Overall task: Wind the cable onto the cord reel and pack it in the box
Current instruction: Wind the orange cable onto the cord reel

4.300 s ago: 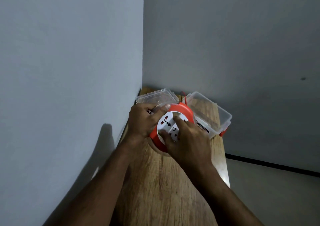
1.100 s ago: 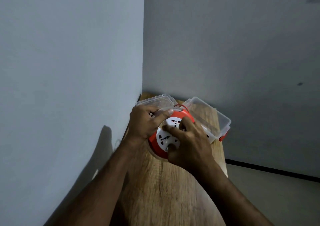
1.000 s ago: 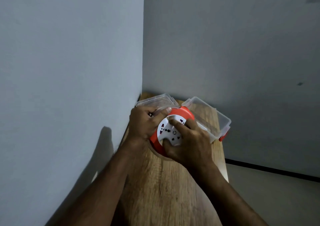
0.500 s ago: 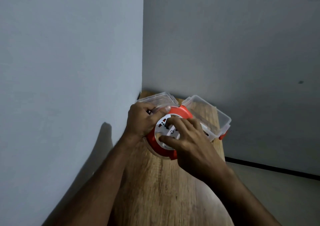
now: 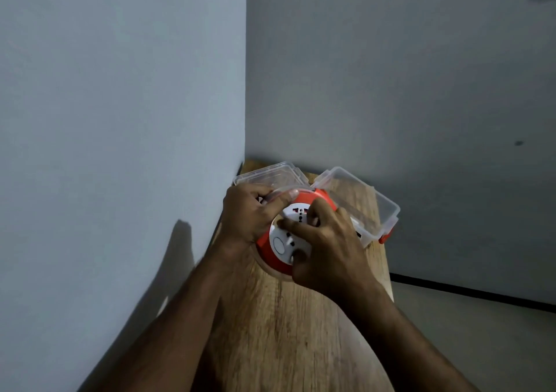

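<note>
Cord reel (image 5: 272, 248) gripped at its left rim by left hand (image 5: 249, 214); white face pinched by right hand (image 5: 325, 250) — winding judged unfinished. Box (image 5: 361, 202) lies open, far right — packing not yet done.

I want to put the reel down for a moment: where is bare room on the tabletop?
Bare wood lies near the table edge, between the forearms. The far corner is crowded: lid, clear box, cord reel.

cord reel (image 5: 272, 251) bright orange-red, white socket face w/ dark pin holes. box (image 5: 365, 208) clear plastic, red clips. lid (image 5: 267, 175) clear too. table (image 5: 288, 331) light wood grain. walls (image 5: 120, 90) plain pale grey-blue.
</note>
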